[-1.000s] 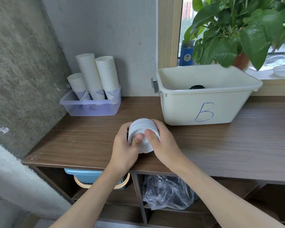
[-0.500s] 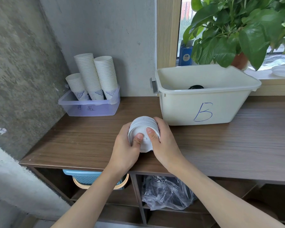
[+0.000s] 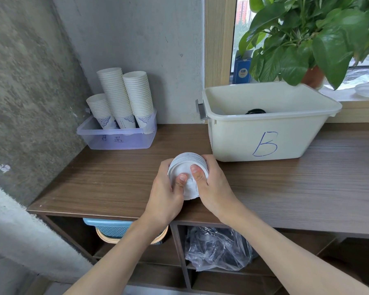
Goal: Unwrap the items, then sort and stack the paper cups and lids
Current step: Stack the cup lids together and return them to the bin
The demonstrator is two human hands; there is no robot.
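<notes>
The lids (image 3: 188, 161) are a short white stack turned on its side, the thin rims showing as close ridges along the top and the flat face of the nearest lid turned toward the camera. The stack is held just over the front middle of the bench (image 3: 285, 188), close before the bin (image 3: 243, 137). The left hand (image 3: 164, 196) and the right hand (image 3: 215, 188) hold it from either side: each grip is curled round the rims, with both thumbs pressed side by side on the near face. The bin is cream plastic, marked with a blue B, and a black round thing (image 3: 255, 111) shows inside. At the back left a clear tray (image 3: 115, 141) holds three stacks of cups (image 3: 124, 96), white with blue patterns. A plant (image 3: 307, 39) hangs over the bin. Under the bench lie a plastic bag (image 3: 217, 250) and a blue basket (image 3: 109, 228).
</notes>
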